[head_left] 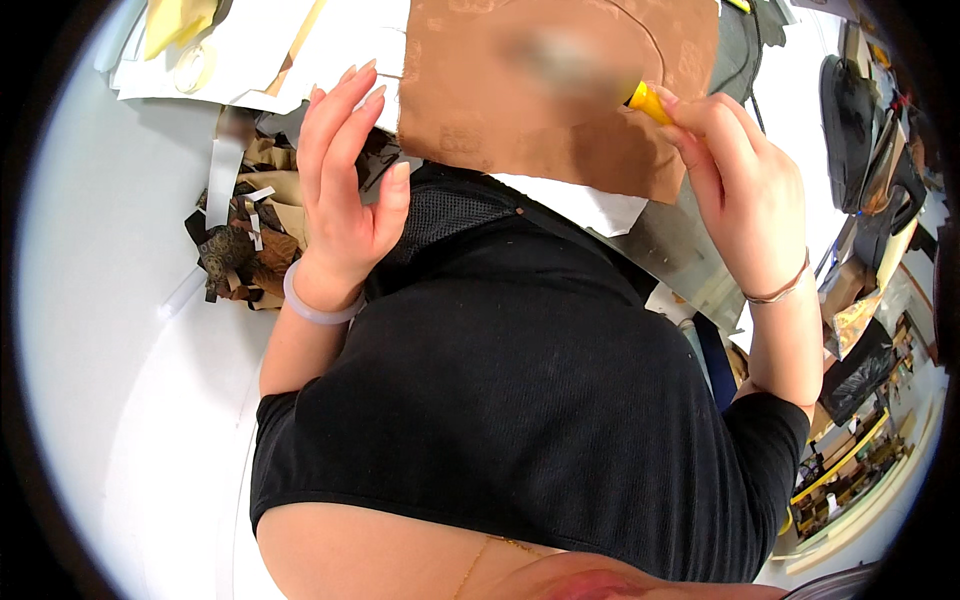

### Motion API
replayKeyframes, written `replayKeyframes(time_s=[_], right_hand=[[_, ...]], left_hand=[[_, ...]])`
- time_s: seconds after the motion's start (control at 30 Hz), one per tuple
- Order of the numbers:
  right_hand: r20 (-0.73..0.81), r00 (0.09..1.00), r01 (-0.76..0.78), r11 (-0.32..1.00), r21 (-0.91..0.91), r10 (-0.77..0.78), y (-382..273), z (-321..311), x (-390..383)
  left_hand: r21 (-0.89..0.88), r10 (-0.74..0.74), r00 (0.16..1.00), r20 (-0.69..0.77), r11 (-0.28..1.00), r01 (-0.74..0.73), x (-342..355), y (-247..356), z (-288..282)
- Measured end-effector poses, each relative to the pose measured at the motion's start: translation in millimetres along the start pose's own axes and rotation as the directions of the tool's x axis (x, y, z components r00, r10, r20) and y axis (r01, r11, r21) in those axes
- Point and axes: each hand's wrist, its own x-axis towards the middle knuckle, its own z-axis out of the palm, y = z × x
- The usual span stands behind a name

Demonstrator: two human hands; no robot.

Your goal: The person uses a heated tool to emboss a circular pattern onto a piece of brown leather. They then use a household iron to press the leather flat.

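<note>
— Clutter [865, 205] crowds the right side of the room, and a grey worktop [690, 262] shows at the lower right. What is the largest piece of work?

— That brown sheet [475, 125], leather-like, lying flat at top centre beyond the person's black top [510, 400], with white sheets [335, 45] to its left.

— How would it handle?

— Light for its spread, I'd judge, supple with some body, hardly fragile, though its face might crease or mark. I'd take it by a bare lower corner, away from the curved line [655, 40] at upper right.

— And the hands?

— Empty, the left hand [345, 190] is raised with fingers spread, between a heap of scraps [265, 250] and the sheet. The right hand [745, 190] pinches a yellow handle [651, 104] by its end, thumb against forefinger, over the sheet's right part.

— Is that handle easy to hold?

— Probably: it looks stiff, light and smooth, so damp fingers could slip. Its far end runs into a blur; whether it touches the sheet, I can't tell.
</note>
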Motion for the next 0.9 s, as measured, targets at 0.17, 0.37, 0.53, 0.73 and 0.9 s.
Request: replayKeyframes(time_s=[0.17,0.37,0.53,0.73,0.9], right_hand=[[0.081,0.996,0.035,0.998,-0.046,-0.031,0.5,-2.8,-6.2],[0.097,0.994,0.048,0.999,-0.023,-0.046,3.8,-4.4,-10.0],[0.099,0.992,0.079,0.997,0.026,-0.082,10.2,-6.5,-8.0],[0.168,0.979,0.117,0.993,-0.007,-0.114,10.3,-11.1,-14.4],[0.173,0.971,0.172,0.985,-0.019,-0.166,4.7,-13.2,-25.7]], left_hand=[[0.024,-0.001,1.000,0.019,1.000,0.001,3.4,1.6,1.5],[0.198,-0.076,0.975,0.211,0.980,0.033,15.7,14.0,3.3],[0.316,-0.094,0.947,0.307,0.949,-0.008,23.4,18.1,3.8],[0.357,-0.109,0.936,0.335,0.934,-0.019,26.9,21.3,-0.3],[0.380,-0.113,0.934,0.340,0.924,-0.027,28.2,24.5,0.0]])
